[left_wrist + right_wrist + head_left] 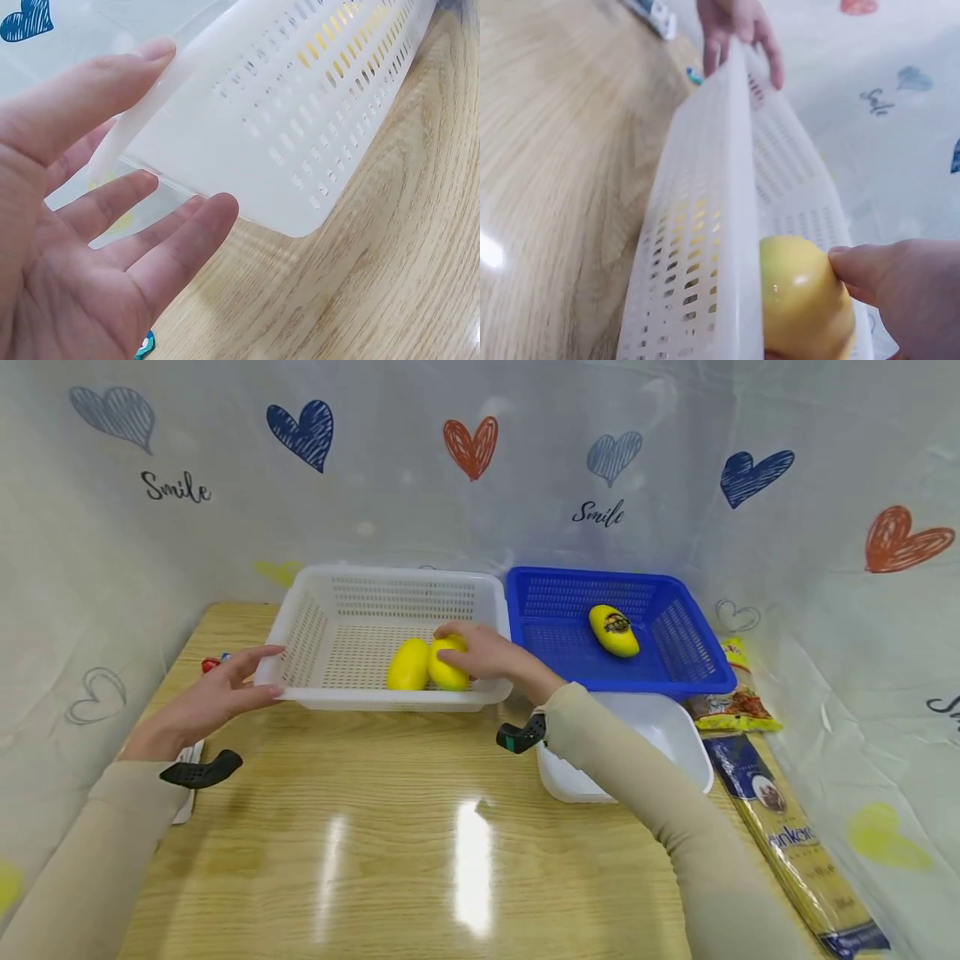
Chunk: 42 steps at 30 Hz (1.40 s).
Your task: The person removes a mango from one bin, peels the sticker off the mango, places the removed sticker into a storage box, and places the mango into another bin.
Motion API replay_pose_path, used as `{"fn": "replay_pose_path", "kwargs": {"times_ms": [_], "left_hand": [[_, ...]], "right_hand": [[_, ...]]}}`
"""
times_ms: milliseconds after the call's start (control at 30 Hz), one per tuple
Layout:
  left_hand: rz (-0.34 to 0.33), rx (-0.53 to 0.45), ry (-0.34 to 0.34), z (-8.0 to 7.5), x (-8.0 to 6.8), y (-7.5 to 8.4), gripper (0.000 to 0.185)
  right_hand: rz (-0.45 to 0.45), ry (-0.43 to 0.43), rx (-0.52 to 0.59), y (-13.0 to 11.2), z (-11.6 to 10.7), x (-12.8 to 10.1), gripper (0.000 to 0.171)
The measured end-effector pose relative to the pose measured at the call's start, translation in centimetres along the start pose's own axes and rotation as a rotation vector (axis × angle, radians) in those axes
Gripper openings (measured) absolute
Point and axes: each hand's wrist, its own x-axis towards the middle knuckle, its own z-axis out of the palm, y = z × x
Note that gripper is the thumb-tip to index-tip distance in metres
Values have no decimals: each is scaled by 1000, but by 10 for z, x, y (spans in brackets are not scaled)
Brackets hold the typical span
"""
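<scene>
At the left end of a white perforated basket (360,697), my left hand (217,697) grips the corner rim. Its thumb lies over the rim and the other fingers are spread beyond and below it, as the left wrist view shows. Inside the basket, near the front right, my right hand (480,652) holds a yellow mango (804,296) between thumb and fingers. Another yellow mango (408,665) lies right beside it on the left. Some of the right hand's fingers are hidden behind the held mango.
A blue basket (622,682) with a labelled mango (615,631) stands to the right. Below it sits a white tray (671,735), partly under my right forearm. A yellow-red snack packet (738,697) and a long pasta packet (787,835) lie along the right edge.
</scene>
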Motion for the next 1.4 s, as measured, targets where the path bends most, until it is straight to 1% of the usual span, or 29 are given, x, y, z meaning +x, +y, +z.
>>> {"fn": "replay_pose_path", "kwargs": {"times_ms": [100,167,267,400,533,667,767,867,967,1000,1033,1100,1200,1300,1400], "left_hand": [[-4,2,-2,0,0,0,73],[-12,3,-3,0,0,0,73],[-27,13,-2,0,0,1,74],[-30,20,0,-2,0,0,76],[-21,11,-1,-3,2,-1,73],[-1,-10,3,-3,5,-2,68],[-2,-11,13,-2,6,-3,70],[-10,-11,25,-2,6,-3,72],[-23,5,38,-1,7,-4,71],[-23,5,41,-1,8,-4,71],[-20,6,42,0,8,-4,71],[-19,11,44,0,9,-4,71],[-18,16,44,0,9,-4,71],[-28,31,47,0,9,-5,71],[-38,47,50,-1,7,-6,71]], "right_hand": [[38,-74,-49,0,5,12,46],[64,-123,-63,1,8,17,45],[75,-171,-42,2,13,25,46],[78,-212,40,6,18,34,53],[93,-224,90,11,23,41,57],[105,-202,149,12,25,44,56],[102,-190,179,11,25,44,55],[53,-170,67,9,23,40,54],[-22,-111,-39,6,20,28,50],[-50,-84,-58,5,18,21,49],[-74,-61,-51,4,16,13,48],[-110,-10,-4,4,11,-7,45],[-128,63,89,7,2,-39,43],[-97,143,168,18,-10,-68,40],[-44,219,219,38,-24,-89,40]]}}
